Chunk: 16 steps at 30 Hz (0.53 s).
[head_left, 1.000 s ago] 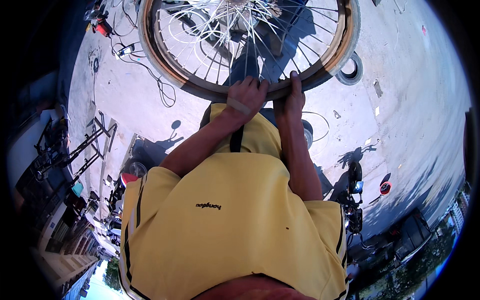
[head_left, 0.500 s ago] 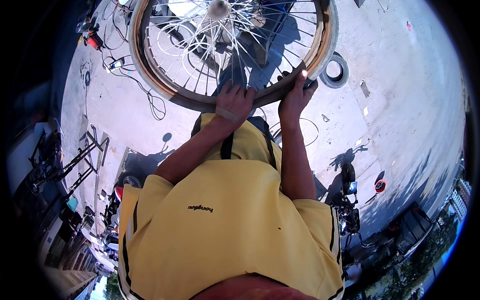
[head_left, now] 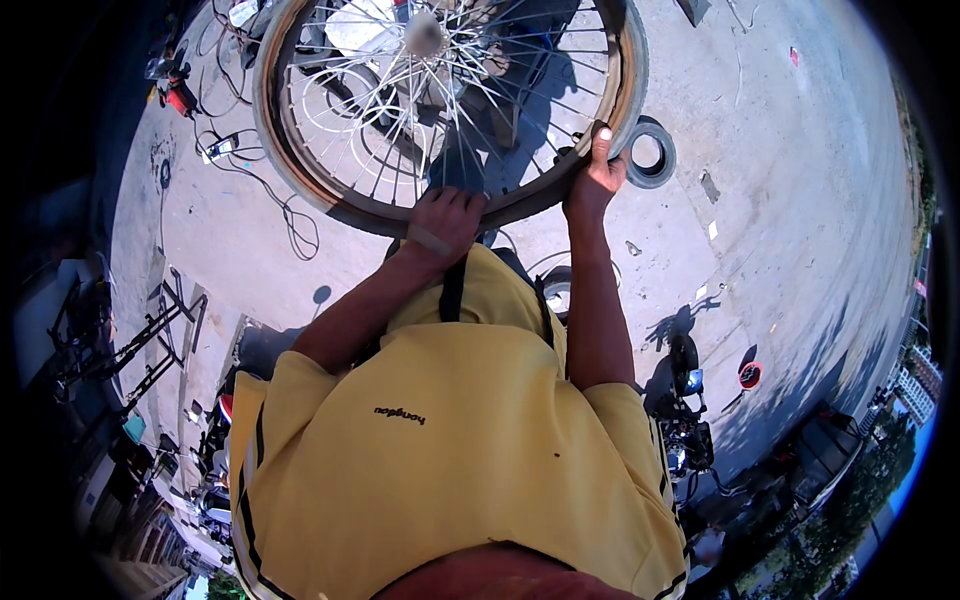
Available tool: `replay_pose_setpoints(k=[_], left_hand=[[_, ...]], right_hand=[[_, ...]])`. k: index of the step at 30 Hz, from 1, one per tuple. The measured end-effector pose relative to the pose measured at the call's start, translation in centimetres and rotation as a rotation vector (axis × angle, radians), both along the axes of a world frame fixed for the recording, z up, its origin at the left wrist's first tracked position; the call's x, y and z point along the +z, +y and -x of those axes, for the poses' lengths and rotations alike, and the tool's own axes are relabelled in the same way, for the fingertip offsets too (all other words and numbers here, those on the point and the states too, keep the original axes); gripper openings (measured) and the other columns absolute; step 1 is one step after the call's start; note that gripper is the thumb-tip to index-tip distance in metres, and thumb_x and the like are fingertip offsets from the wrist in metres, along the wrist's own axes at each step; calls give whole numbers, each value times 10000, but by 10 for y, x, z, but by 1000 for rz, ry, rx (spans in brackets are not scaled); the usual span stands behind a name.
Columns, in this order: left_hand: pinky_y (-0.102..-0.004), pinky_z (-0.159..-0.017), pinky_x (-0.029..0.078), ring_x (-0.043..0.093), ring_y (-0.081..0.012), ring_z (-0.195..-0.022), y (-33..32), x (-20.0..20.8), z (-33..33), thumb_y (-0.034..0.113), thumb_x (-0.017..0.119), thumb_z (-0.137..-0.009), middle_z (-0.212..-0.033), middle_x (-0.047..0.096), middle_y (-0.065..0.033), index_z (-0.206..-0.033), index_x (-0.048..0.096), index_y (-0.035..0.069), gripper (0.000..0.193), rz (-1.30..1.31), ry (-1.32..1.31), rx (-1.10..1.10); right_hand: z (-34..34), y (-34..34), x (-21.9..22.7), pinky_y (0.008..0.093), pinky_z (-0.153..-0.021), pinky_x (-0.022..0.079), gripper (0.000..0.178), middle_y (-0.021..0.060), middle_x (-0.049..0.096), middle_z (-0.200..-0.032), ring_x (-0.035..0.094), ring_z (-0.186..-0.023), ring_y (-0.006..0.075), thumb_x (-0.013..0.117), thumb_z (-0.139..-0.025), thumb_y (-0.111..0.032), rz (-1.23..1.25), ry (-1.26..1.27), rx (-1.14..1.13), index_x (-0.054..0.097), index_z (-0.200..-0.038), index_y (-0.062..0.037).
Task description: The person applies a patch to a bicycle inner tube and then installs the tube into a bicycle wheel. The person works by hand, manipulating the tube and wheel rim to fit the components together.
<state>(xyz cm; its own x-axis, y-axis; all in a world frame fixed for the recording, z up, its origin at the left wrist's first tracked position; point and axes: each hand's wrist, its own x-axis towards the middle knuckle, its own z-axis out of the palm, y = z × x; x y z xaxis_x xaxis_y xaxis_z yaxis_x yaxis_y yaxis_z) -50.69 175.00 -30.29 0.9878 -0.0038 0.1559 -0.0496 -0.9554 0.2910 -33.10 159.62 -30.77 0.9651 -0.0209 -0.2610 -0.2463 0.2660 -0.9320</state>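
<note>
A large spoked wheel [head_left: 345,205] with a worn tyre round its rim is held up at the top of the view, in front of my body. My left hand [head_left: 447,220] is closed over the near edge, its fingers curled across the tyre and rim. To the right, my right hand [head_left: 597,185] grips the same wheel farther round. Its thumb lies on top along the tyre's edge; its fingers are mostly hidden behind it. Pale spokes run in to the hub [head_left: 425,38], which looks blurred. The wheel's far side is cut off by the frame.
A loose small tyre [head_left: 652,153] lies on the concrete right of the wheel. Cables [head_left: 290,215] and a red tool [head_left: 180,97] lie at left. Metal frames [head_left: 150,345] stand farther left, a parked motorbike [head_left: 685,410] and a red bucket [head_left: 750,376] at right.
My right hand has shifted along the wheel's edge, farther from my left hand and away from my body. My left hand keeps its grip near the middle. The whole view has drifted slightly.
</note>
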Motion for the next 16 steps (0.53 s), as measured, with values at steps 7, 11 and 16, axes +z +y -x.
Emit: replay_pose_setpoints(k=[7,11,16], left_hand=[[-394,-789,547,660,-258,-834,9,0,4,170,647,-853,-805,661,-86,-1010,658,71,186,-5,13,-32],[-393,-778,543,659,-256,-841,11,1,9,172,656,-843,-810,658,-87,-1031,650,72,212,16,45,-48],[-404,-776,544,658,-266,-887,24,1,17,192,714,-788,-864,668,-91,-1057,633,73,305,22,119,-102]], right_hand=[[-7,-1,-1,357,-600,548,490,94,648,-903,649,-660,208,675,-1007,-455,-59,125,2,577,-1236,-33],[-25,-3,4,385,-580,572,636,152,657,-974,682,-658,255,684,-992,-483,97,-92,37,483,-1375,-16],[-22,-17,-3,403,-878,575,626,227,669,-1177,693,-967,281,683,-992,-484,-26,154,100,505,-1449,-94]])
